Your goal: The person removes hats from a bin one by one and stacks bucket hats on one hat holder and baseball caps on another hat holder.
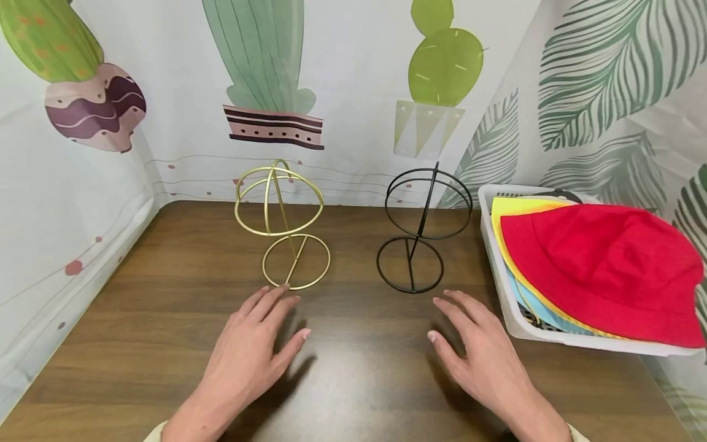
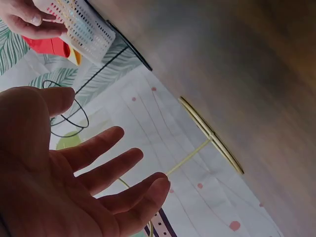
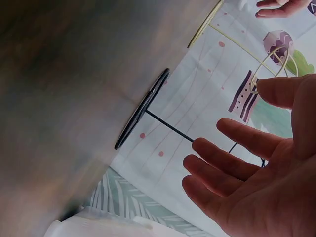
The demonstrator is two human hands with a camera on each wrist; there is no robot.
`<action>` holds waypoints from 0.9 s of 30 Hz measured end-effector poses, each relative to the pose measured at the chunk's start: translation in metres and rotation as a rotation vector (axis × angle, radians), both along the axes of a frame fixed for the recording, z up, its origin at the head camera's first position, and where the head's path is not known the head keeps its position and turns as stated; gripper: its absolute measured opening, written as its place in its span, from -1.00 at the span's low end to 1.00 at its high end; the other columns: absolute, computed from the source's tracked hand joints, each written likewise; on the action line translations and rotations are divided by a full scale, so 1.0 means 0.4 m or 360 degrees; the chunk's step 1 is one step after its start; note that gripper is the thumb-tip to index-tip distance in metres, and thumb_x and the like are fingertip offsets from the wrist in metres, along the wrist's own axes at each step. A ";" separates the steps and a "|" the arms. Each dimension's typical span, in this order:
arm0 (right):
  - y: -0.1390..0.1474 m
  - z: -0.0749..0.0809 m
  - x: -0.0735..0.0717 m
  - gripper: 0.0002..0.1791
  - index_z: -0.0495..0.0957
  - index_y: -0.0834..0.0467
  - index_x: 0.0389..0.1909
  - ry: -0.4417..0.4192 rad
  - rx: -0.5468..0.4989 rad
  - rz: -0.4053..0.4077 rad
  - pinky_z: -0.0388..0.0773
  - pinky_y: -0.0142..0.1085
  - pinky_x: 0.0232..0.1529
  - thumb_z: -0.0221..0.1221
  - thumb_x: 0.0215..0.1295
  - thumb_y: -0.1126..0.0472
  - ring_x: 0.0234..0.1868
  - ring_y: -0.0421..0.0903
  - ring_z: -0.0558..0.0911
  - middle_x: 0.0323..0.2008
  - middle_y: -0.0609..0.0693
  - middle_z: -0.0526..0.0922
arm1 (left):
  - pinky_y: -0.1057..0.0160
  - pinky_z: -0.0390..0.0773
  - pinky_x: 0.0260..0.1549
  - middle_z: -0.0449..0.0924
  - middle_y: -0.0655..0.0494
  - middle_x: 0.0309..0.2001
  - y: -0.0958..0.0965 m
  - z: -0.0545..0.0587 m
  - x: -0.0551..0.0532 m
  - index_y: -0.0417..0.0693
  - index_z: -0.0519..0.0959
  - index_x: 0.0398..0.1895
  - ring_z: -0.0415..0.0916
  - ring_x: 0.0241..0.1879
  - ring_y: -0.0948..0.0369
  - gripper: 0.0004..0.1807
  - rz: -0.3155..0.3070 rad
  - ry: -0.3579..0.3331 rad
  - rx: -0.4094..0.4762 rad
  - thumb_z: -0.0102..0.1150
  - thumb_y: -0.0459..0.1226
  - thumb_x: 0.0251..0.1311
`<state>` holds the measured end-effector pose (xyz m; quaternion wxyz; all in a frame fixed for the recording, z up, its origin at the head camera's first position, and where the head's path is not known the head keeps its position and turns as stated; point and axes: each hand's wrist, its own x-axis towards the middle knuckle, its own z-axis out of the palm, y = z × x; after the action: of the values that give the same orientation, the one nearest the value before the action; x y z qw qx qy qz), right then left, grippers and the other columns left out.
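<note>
1. The big white cloth [image 1: 353, 67] stands behind everything, with cactus and leaf pictures on it.
2. Your brown table [image 1: 359, 331] is next biggest. Both wire stands are on it, side by side near the back.
3. The white basket [image 1: 530, 332] sits at the right end of the table. You can see a yellow piece [image 1: 510, 205] and a light blue piece [image 1: 544, 307] inside, under the hat.
4. The red hat [image 1: 602, 264] lies on top of the pile, and its brim hangs out over the basket's edge.
5. The gold stand [image 1: 296, 260] is upright, just past your left fingertips.
6. The black stand [image 1: 424, 216] is upright too, between the gold stand and the basket.
7. Your left hand [image 1: 251, 344] is loose, with the fingers a bit bent and spread and the thumb out. One fingertip lines up with the gold stand's round foot, but you can't tell if they touch.
8. Your right hand [image 1: 479, 350] is loose the same way, with gaps between the fingers. It is just in front of the black stand, near the basket.
9. A small dark thing [image 1: 560, 195] peeks out at the basket's back.
</note>
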<state>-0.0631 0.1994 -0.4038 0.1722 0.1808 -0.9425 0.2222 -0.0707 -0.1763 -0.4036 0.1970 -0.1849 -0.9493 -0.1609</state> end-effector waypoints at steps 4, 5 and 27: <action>0.002 0.005 -0.003 -0.42 0.62 0.09 0.31 -0.0021 -0.0008 -0.0010 0.44 0.18 0.33 0.44 0.31 0.02 0.37 0.11 0.52 0.36 0.09 0.55 | -0.30 0.57 0.09 0.52 0.03 0.40 0.009 0.003 -0.004 0.07 0.62 0.28 0.46 0.38 -0.17 -0.44 -0.0022 -0.0002 0.0008 0.35 0.12 0.34; 0.001 0.006 -0.003 -0.42 0.62 0.09 0.31 -0.0029 -0.0009 -0.0013 0.44 0.17 0.33 0.44 0.31 0.01 0.37 0.10 0.52 0.36 0.08 0.55 | -0.30 0.57 0.09 0.52 0.03 0.40 0.010 0.004 -0.005 0.07 0.62 0.28 0.46 0.37 -0.17 -0.44 -0.0022 -0.0001 0.0007 0.35 0.12 0.34; 0.002 0.082 -0.029 -0.39 0.57 0.04 0.39 0.0001 -0.0024 0.0061 0.59 0.01 0.25 0.43 0.34 0.04 0.36 -0.05 0.54 0.40 -0.05 0.50 | -0.24 0.57 0.12 0.58 0.01 0.34 0.063 0.025 -0.004 0.03 0.64 0.22 0.48 0.36 -0.15 -0.45 -0.0148 0.0117 -0.0028 0.36 0.12 0.29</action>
<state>-0.0747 0.2003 -0.3711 0.1697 0.1975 -0.9371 0.2324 -0.0724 -0.1510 -0.3935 0.2224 -0.2362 -0.9332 -0.1545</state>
